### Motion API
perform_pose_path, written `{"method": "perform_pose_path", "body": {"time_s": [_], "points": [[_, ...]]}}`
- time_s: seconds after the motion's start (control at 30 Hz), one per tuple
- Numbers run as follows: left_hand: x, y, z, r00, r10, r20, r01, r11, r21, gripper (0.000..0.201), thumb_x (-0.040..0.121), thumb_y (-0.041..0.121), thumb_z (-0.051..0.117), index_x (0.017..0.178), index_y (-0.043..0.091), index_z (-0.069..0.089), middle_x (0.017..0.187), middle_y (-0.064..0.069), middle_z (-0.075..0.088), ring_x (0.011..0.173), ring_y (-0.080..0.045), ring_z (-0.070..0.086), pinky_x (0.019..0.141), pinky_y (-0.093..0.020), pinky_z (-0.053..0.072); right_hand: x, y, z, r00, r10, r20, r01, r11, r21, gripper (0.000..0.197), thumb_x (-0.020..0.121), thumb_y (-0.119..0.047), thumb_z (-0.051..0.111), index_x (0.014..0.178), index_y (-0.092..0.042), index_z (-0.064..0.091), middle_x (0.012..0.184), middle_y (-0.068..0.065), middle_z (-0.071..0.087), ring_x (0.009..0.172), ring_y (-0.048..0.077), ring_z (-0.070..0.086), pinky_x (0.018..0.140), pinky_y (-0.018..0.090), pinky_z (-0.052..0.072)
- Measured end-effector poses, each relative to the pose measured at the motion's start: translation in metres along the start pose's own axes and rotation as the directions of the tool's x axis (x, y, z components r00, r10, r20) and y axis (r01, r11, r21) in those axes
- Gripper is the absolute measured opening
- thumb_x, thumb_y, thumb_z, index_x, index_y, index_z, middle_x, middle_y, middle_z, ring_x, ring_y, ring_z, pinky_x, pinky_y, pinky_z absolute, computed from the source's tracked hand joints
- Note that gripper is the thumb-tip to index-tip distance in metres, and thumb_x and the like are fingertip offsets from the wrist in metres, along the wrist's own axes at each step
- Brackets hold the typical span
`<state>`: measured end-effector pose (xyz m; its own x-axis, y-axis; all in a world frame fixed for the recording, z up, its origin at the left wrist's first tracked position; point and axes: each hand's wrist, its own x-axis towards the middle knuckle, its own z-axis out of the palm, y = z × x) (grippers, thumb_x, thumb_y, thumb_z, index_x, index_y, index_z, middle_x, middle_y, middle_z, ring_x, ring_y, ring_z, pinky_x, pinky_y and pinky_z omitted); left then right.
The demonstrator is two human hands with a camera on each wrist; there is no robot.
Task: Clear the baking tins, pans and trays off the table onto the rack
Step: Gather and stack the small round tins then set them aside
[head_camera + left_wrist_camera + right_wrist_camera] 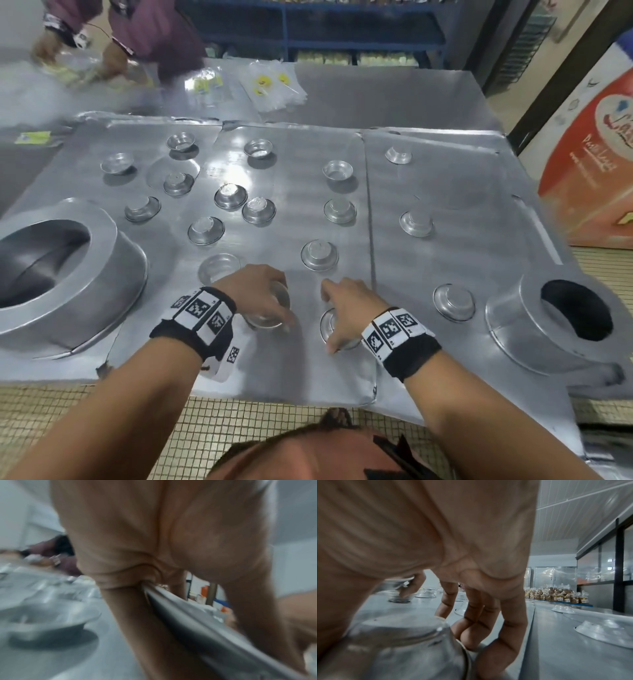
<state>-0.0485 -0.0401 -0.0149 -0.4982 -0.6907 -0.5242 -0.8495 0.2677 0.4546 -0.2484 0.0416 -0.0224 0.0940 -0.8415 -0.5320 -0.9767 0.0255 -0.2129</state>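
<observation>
No legible text anywhere

An orange-and-white carton (pixel 596 144) is showing blurred script at 3 o'clock; black-and-white coded wristbands (pixel 202 313) are carrying patterns, not words.

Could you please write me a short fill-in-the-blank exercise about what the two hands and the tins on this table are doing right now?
1. The left hand holds a small tin lifted off the ____.
2. The right hand reaches down on a small tin that lies ____ side up.
3. At each near corner of the table stands a large ____ pan.

Missing words: table; bottom; ring
</observation>
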Motion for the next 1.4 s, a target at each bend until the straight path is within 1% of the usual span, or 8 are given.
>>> {"method": "perform_pose_path", "body": {"time_s": [0.13,0.23,0.4,0.63,0.8,0.93,1.2,1.4], "points": [[-0.006,-0.009,0.01,0.993,-0.042,-0.109,-0.006,0.917,-0.399,0.028,0.065,0.037,0.091,0.081,0.022,0.072,0.085,0.003,0.075,0.078,-0.014,0.069,0.072,-0.032,0.053,0.0,0.004,-0.001,1.0,-0.031,0.003,0.031,0.999,0.038,0.084,0.044,-0.046,0.092,0.109,-0.026,0.042,0.107,0.001,0.053,0.104,0.025,0.049,0.082,0.042,0.053],[-0.013,-0.015,0.021,0.986,-0.056,-0.156,-0.051,0.794,-0.605,0.016,0.073,0.011,0.079,0.086,0.018,0.073,0.092,-0.017,0.073,0.081,-0.029,0.07,0.07,-0.042,0.056,0.001,0.004,-0.001,0.999,-0.034,-0.001,0.035,0.997,0.062,0.083,0.042,-0.046,0.091,0.106,-0.028,0.041,0.105,-0.002,0.053,0.101,0.024,0.051,0.081,0.042,0.054],[-0.02,-0.024,0.035,0.982,-0.055,-0.183,-0.113,0.603,-0.79,0.025,0.084,-0.012,0.062,0.103,0.002,0.066,0.087,-0.017,0.07,0.074,-0.031,0.068,0.058,-0.036,0.056,0.003,0.003,0.003,1.0,-0.016,0.01,0.014,0.994,0.109,0.077,0.041,-0.039,0.087,0.101,-0.033,0.038,0.106,-0.003,0.042,0.103,0.024,0.047,0.082,0.042,0.054],[-0.014,-0.045,0.048,0.976,-0.08,-0.202,-0.143,0.464,-0.874,0.044,0.067,0.0,0.065,0.106,0.02,0.07,0.107,-0.016,0.07,0.099,-0.033,0.067,0.089,-0.049,0.054,0.0,0.003,0.005,0.994,0.096,-0.055,-0.088,0.987,0.131,0.084,0.037,-0.045,0.086,0.108,-0.03,0.043,0.109,-0.004,0.042,0.106,0.02,0.044,0.084,0.041,0.054],[-0.013,-0.053,0.044,0.976,-0.095,-0.195,-0.145,0.385,-0.911,0.049,0.066,0.002,0.066,0.113,0.014,0.067,0.103,-0.01,0.071,0.097,-0.025,0.065,0.086,-0.041,0.051,0.0,-0.001,0.005,0.984,0.168,-0.051,-0.16,0.977,0.138,0.08,0.032,-0.052,0.081,0.096,-0.028,0.04,0.1,-0.007,0.049,0.097,0.02,0.048,0.081,0.038,0.052],[-0.01,-0.057,0.04,0.984,-0.056,-0.168,-0.13,0.412,-0.902,0.047,0.067,0.007,0.069,0.112,0.023,0.068,0.109,-0.013,0.071,0.104,-0.034,0.067,0.096,-0.054,0.053,0.0,0.0,0.003,0.978,0.203,-0.051,-0.191,0.963,0.189,0.082,0.032,-0.052,0.083,0.098,-0.028,0.042,0.101,-0.01,0.048,0.098,0.017,0.048,0.084,0.039,0.051],[-0.009,-0.056,0.034,0.99,-0.04,-0.134,-0.111,0.364,-0.925,0.039,0.07,0.011,0.068,0.108,0.018,0.07,0.097,-0.008,0.072,0.089,-0.02,0.066,0.081,-0.036,0.052,-0.004,-0.009,-0.008,0.938,0.267,-0.222,-0.189,0.928,0.32,0.059,0.043,-0.052,0.084,0.09,-0.029,0.057,0.1,-0.006,0.044,0.087,0.013,0.054,0.08,0.029,0.05],[-0.009,-0.051,0.033,0.991,-0.076,-0.109,-0.084,0.277,-0.957,0.017,0.096,0.022,0.064,0.107,0.011,0.07,0.098,-0.007,0.072,0.088,-0.019,0.066,0.067,-0.027,0.049,-0.005,-0.046,-0.025,0.796,0.134,-0.59,0.148,0.902,0.405,0.051,0.051,-0.058,0.085,0.084,-0.028,0.061,0.093,-0.011,0.052,0.082,0.006,0.055,0.077,0.02,0.047]]}}
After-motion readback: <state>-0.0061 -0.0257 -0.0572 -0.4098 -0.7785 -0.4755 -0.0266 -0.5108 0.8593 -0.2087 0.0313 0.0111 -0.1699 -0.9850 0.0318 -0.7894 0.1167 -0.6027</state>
